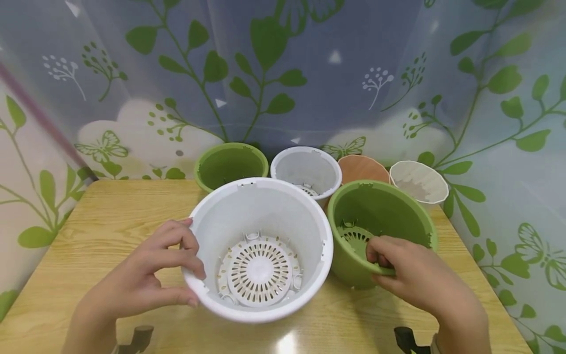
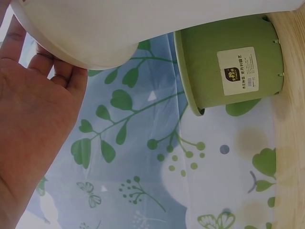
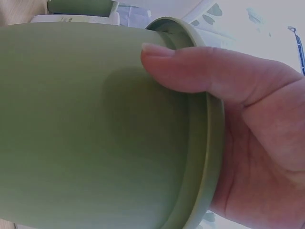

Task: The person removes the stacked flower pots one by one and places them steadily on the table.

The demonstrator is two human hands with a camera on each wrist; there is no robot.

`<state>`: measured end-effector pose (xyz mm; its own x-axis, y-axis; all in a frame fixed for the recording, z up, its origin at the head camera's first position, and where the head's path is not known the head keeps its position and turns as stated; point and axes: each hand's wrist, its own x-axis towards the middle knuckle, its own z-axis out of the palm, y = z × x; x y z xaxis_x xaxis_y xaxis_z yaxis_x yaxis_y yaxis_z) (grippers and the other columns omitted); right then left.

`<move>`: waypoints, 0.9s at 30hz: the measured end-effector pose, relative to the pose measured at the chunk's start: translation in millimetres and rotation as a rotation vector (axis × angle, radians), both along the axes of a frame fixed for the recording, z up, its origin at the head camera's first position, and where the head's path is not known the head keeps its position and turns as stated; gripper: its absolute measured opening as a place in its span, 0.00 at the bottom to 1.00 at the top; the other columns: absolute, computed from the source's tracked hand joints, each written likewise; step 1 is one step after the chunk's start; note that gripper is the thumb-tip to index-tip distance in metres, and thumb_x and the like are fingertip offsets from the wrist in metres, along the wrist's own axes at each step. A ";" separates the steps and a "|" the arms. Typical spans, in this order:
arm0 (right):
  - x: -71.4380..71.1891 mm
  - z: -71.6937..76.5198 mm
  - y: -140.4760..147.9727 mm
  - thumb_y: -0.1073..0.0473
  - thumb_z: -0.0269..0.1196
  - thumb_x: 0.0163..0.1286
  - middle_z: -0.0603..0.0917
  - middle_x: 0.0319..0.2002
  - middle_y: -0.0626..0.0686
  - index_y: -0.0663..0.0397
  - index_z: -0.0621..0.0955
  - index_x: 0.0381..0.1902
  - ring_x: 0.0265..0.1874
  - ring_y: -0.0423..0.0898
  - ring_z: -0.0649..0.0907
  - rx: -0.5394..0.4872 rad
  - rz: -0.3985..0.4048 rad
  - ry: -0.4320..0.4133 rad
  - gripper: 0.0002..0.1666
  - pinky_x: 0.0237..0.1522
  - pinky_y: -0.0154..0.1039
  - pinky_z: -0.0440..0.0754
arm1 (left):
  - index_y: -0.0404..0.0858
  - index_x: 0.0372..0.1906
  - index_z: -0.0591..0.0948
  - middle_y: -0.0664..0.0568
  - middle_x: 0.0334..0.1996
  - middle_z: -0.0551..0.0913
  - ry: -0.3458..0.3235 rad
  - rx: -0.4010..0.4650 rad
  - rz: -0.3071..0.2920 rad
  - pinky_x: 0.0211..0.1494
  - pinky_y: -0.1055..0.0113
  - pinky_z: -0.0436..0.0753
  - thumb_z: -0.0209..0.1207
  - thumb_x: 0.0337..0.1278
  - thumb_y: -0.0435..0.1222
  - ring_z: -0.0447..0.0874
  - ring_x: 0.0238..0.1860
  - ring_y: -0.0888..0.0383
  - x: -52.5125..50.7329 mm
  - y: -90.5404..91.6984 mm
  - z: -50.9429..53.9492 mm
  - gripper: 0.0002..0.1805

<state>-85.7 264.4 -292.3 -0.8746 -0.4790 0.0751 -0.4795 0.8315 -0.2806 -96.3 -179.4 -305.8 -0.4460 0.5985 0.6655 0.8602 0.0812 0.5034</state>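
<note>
A large white plastic flowerpot (image 1: 261, 201) with a slotted bottom faces upward in the middle of the head view. My left hand (image 1: 150, 270) holds it by the left rim, with fingers bent over the edge and thumb low by the outer side. To its right is a green flowerpot (image 1: 376, 206), also with slots in its bottom. My right hand (image 1: 411, 270) grips that pot's near rim, fingers inside. In the right wrist view the thumb (image 3: 176, 67) presses the green outer wall. Whether either pot touches the table cannot be told.
Behind stand another green pot (image 1: 230, 160), labelled in the left wrist view, a smaller white pot (image 1: 305, 164), an orange pot (image 1: 362, 169) and a cream pot (image 1: 420, 177). The wooden table (image 1: 110, 211) meets a leaf-patterned curtain (image 1: 327, 98) at the back.
</note>
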 end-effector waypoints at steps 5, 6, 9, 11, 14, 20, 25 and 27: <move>0.1 0.8 -0.1 0.60 0.77 0.51 0.66 0.26 0.34 0.32 0.70 0.31 0.27 0.33 0.70 -0.001 0.000 -0.002 0.26 0.30 0.30 0.68 | 0.45 0.37 0.83 0.54 0.39 0.73 0.005 0.000 -0.002 0.79 0.58 0.54 0.76 0.41 0.44 0.66 0.52 0.54 0.4 1.0 2.1 0.17; 0.0 1.0 0.0 0.60 0.78 0.51 0.66 0.26 0.34 0.32 0.70 0.31 0.27 0.33 0.70 -0.001 0.001 -0.001 0.26 0.30 0.30 0.68 | 0.45 0.37 0.83 0.54 0.39 0.73 0.007 -0.001 0.000 0.79 0.58 0.54 0.76 0.41 0.44 0.66 0.52 0.54 0.5 1.1 2.4 0.17; 0.1 1.0 0.2 0.59 0.78 0.51 0.67 0.26 0.34 0.31 0.70 0.32 0.27 0.33 0.70 -0.008 0.004 0.004 0.26 0.30 0.30 0.68 | 0.45 0.37 0.83 0.54 0.39 0.72 0.016 -0.004 0.012 0.78 0.58 0.55 0.76 0.41 0.44 0.66 0.52 0.54 1.4 2.0 2.8 0.17; 0.4 0.9 0.2 0.59 0.78 0.51 0.67 0.27 0.34 0.31 0.71 0.32 0.28 0.33 0.70 -0.013 0.007 0.006 0.26 0.30 0.29 0.69 | 0.45 0.37 0.83 0.54 0.39 0.72 0.025 -0.010 0.027 0.78 0.59 0.56 0.76 0.42 0.45 0.67 0.52 0.54 2.8 2.8 2.7 0.17; 1.5 1.2 0.6 0.59 0.78 0.52 0.67 0.27 0.35 0.31 0.72 0.33 0.28 0.33 0.70 -0.020 0.010 0.007 0.25 0.30 0.29 0.69 | 0.46 0.37 0.84 0.55 0.39 0.73 0.042 -0.026 0.060 0.78 0.59 0.57 0.76 0.40 0.45 0.67 0.52 0.54 5.9 5.1 3.0 0.17; 4.1 1.6 0.8 0.60 0.77 0.51 0.65 0.26 0.34 0.31 0.73 0.35 0.28 0.32 0.70 -0.027 0.017 0.031 0.25 0.31 0.29 0.69 | 0.50 0.37 0.84 0.59 0.39 0.73 0.103 -0.097 0.163 0.78 0.59 0.59 0.73 0.45 0.51 0.68 0.49 0.56 12.7 12.1 6.5 0.16; 4.7 0.6 0.9 0.61 0.77 0.52 0.65 0.27 0.34 0.32 0.74 0.36 0.28 0.32 0.70 -0.031 0.020 0.050 0.24 0.31 0.29 0.71 | 0.51 0.37 0.84 0.61 0.39 0.74 0.173 -0.135 0.212 0.78 0.58 0.60 0.71 0.47 0.53 0.72 0.49 0.54 15.7 17.8 7.9 0.15; 4.6 0.4 1.2 0.61 0.77 0.52 0.65 0.27 0.34 0.32 0.74 0.36 0.28 0.32 0.70 -0.029 0.019 0.053 0.24 0.31 0.29 0.71 | 0.51 0.37 0.84 0.61 0.39 0.75 0.185 -0.143 0.225 0.77 0.58 0.61 0.72 0.47 0.53 0.73 0.50 0.54 15.8 19.6 7.6 0.15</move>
<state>-81.1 265.7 -291.9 -0.8595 -0.4928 0.1357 -0.5104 0.8138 -0.2780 -80.5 -159.8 -298.2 -0.4571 0.5917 0.6641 0.8885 0.3385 0.3099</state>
